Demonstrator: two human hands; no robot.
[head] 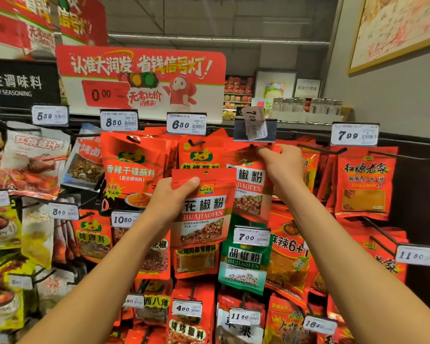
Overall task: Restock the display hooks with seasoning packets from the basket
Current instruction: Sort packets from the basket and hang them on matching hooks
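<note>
My left hand (170, 196) grips a red Huajiaofen seasoning packet (204, 209) by its upper left corner and holds it upright in front of the display. My right hand (282, 165) pinches the top edge of a second red Huajiaofen packet (250, 192), right at the tip of a black display hook (252, 146). That hook sits under a tilted 7.00 price tag (255, 122) in a dark holder. Whether the packet's hole is over the hook is hidden by my fingers. The basket is out of view.
Rows of hooks hold red, green and yellow seasoning packets all around, each with a white price tag. A green pepper packet (243, 261) hangs below my right hand. A red promotional sign (142, 80) stands above. A bare hook (320, 148) juts out right of my right hand.
</note>
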